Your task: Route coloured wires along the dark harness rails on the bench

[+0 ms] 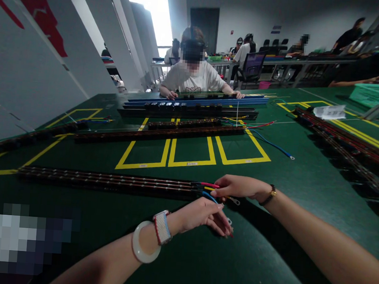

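At nine o'clock from the hands, a three-rod bundle lies lengthwise on the green table, its lead end reaching the fingers. Clock positions are read from the hands, with twelve at the table's far side.

Right hand: thumb and fingers closed in a pinch on the red and yellow leads at the bundle's end. A ring terminal protrudes just beyond these fingers. A dark bracelet is worn at the wrist.

Left hand: fingers loosely extended, palm inward, at the blue lead; whether it grips the lead cannot be told. A second terminal shows beside its fingertips. A watch and a pale bangle are worn on this arm.

At eleven o'clock, yellow tape outlines mark the surface. Beyond them, a seated co-worker in a white T-shirt has both hands at blue channel strips. Between ten and eleven, a long rod assembly lies partly across the tape.

Between one and two, a separate blue cable ends in a ring lug. At two o'clock lie further rod assemblies, with a green plastic basket beyond.
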The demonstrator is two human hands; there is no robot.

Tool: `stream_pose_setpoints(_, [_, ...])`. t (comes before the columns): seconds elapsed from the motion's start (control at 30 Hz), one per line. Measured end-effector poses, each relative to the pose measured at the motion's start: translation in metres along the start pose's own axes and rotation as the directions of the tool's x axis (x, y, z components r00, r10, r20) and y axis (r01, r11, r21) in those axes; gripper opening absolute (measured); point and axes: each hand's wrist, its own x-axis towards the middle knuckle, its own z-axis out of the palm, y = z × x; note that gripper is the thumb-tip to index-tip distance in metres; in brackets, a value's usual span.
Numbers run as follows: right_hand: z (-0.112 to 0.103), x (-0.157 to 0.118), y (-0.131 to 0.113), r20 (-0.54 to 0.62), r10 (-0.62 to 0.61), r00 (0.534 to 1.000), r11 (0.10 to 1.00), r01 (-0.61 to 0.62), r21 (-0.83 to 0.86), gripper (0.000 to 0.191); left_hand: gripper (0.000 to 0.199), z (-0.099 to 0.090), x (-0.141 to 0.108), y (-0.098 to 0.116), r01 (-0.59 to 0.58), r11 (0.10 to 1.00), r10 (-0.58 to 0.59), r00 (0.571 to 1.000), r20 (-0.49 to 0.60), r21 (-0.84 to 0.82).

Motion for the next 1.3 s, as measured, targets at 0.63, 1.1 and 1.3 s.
stream_pose_setpoints(0.63, [0.005,0.002,0.006,0.044,-0.018,0.999,0.998,0.015,0.067,0.042,0.03,0.004,-0.007,0.002,-0.113,0.964,0.105,0.993,0.045,0.241])
stream_pose_setpoints(1.1, [0.013,0.008,0.002,-0.415,-0.094,0.905,0.941,-0.055,-0.334,0.037,0.056,0.003,0.004,-0.005,-0.194,0.904,0.145,0.977,-0.154,-0.382])
stream_pose_setpoints(1.3, [0.021,0.006,-0.005,-0.451,-0.181,0.874,0.816,-0.123,-0.565,0.027,0.042,0.009,0.003,-0.004,-0.294,0.861,0.192,0.943,-0.271,-0.415])
